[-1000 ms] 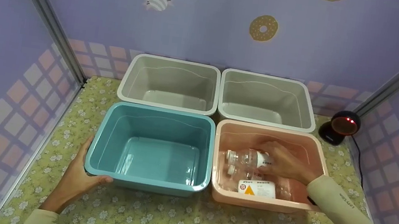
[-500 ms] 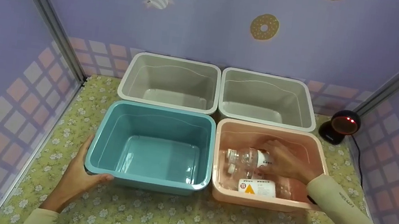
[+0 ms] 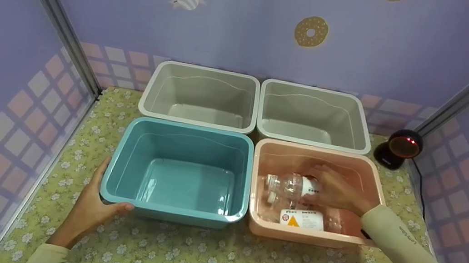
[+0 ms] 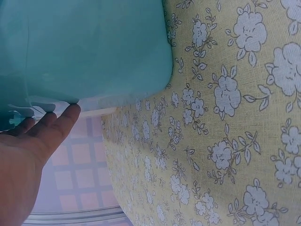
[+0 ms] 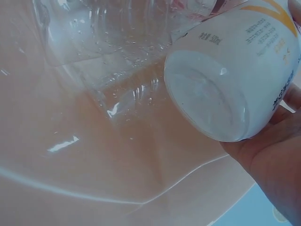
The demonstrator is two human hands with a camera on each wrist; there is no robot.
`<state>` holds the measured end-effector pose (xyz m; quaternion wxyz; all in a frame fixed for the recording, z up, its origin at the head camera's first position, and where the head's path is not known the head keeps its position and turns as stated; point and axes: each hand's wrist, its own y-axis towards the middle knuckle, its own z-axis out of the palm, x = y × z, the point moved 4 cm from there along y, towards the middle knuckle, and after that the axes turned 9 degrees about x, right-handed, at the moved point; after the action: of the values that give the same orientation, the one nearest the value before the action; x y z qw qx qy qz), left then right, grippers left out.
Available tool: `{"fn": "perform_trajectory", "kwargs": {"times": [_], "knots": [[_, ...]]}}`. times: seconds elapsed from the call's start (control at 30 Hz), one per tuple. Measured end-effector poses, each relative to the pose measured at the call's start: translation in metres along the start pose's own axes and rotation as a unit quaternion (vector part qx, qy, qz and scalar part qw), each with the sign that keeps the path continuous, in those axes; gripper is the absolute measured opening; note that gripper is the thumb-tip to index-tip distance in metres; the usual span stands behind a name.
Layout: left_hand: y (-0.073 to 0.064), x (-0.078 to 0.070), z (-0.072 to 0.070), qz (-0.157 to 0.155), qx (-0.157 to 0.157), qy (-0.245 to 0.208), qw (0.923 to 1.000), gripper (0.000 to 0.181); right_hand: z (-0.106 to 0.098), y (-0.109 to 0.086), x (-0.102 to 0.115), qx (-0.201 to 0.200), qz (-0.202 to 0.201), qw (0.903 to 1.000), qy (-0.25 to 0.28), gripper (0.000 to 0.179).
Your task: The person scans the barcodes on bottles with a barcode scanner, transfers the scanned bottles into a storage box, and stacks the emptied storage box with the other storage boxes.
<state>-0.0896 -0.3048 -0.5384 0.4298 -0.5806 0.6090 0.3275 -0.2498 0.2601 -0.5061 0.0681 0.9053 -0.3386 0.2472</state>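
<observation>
In the head view my left hand (image 3: 90,210) rests against the near left corner of a blue plastic bin (image 3: 176,216). Its thumb lies along the front rim, and the left wrist view shows straight fingers (image 4: 63,125) touching the bin's side. Down inside a pink bin (image 3: 306,238), my right hand (image 3: 336,189) holds a clear plastic bottle (image 3: 293,185) with a white label and white cap, lying on its side. The right wrist view gives the bottle's base end (image 5: 207,99) and printed label; part of the hand is out of frame there.
Other clear bottles lie in the pink bin, one with a white label (image 3: 302,219) bearing an orange triangle. Two grey bins (image 3: 196,124) stand behind. A black scanner (image 3: 399,148) with red lights and a cable stands at right. Purple walls enclose the flowered tabletop (image 3: 198,259).
</observation>
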Motion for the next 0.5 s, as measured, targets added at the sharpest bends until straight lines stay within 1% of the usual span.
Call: {"fn": "perform_trajectory", "kwargs": {"times": [0.17,0.3,0.5], "knots": [[-0.001,-0.001,0.000,-0.002,0.002,0.001,1.0000,0.133,-0.006,0.000,0.004,-0.002,0.016,0.9998,0.008,0.058],[-0.001,0.000,-0.001,-0.004,0.005,-0.003,1.0000,0.133,-0.012,-0.002,0.006,-0.004,0.031,0.9993,0.019,0.063],[-0.001,0.001,-0.002,0.004,0.012,-0.004,0.9999,0.140,-0.018,-0.001,0.009,0.001,0.034,0.9992,0.019,0.062]]}}
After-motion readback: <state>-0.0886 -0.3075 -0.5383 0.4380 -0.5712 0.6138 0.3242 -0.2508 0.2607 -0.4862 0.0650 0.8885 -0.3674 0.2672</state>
